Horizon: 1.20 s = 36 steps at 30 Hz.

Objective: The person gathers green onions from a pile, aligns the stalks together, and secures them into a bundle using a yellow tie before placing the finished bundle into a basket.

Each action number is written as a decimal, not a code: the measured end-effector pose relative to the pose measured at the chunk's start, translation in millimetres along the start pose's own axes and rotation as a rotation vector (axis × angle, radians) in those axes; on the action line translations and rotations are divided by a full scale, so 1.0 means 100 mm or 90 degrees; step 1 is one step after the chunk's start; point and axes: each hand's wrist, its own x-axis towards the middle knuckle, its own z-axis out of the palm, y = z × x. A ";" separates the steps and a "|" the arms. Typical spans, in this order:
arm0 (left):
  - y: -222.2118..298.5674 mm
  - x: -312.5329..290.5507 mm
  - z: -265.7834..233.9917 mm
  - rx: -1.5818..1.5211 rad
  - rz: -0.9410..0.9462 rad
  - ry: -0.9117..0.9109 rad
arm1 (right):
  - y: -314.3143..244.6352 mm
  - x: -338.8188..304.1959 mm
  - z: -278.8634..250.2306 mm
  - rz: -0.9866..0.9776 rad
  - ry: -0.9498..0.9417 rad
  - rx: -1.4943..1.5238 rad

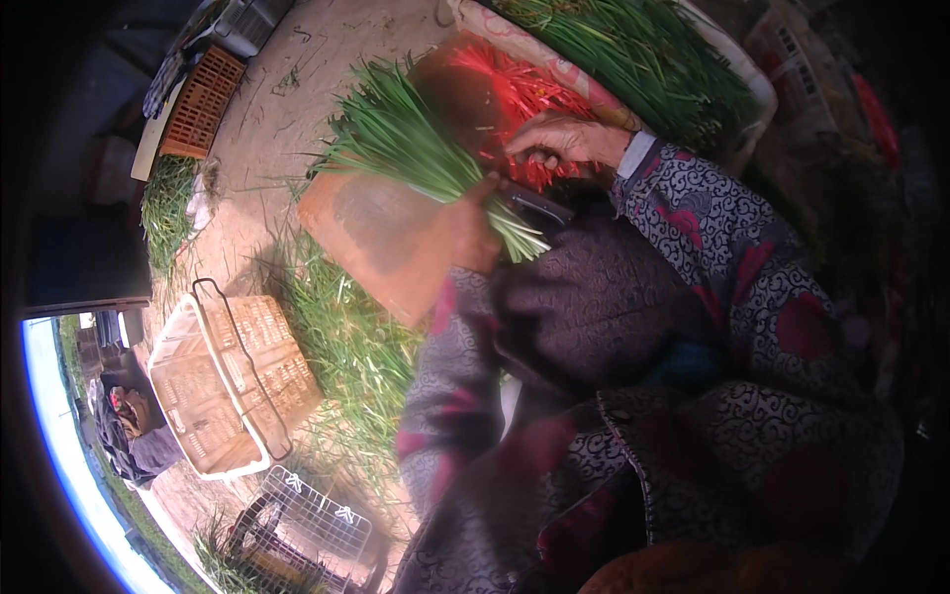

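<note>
My left hand (476,236) is closed around a bunch of long green chives (406,139), just above the pale cut stems. The leaves fan out toward the upper left, over an orange-brown board (371,243). Beside the stems lies a dark, flat, narrow object (537,203), whose kind I cannot make out. My right hand (566,144) has its fingers curled together at a heap of thin red tie strips (510,84). Some red strands show under its fingers, which appear to pinch them. Part of my left hand is blurred.
More chives (633,49) fill a cloth-lined holder at the upper right. Loose leaves (346,337) litter the floor. On the left stands a pale plastic basket (237,381) with a handle, near a wire rack (322,520). An orange crate (203,99) is farther off.
</note>
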 end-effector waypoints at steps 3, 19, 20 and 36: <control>0.00 -0.07 0.03 0.002 0.050 0.017 | 0.02 0.02 -0.01 -0.067 -0.013 -0.064; -0.22 0.44 -0.31 0.240 0.227 0.045 | -0.04 0.27 -0.08 -0.570 0.160 -0.701; -0.21 0.43 -0.37 0.227 0.232 0.049 | -0.04 0.29 -0.03 -0.593 0.115 -0.733; -0.09 0.05 -0.41 0.074 0.116 0.143 | -0.15 0.59 -0.51 -0.638 0.509 -0.670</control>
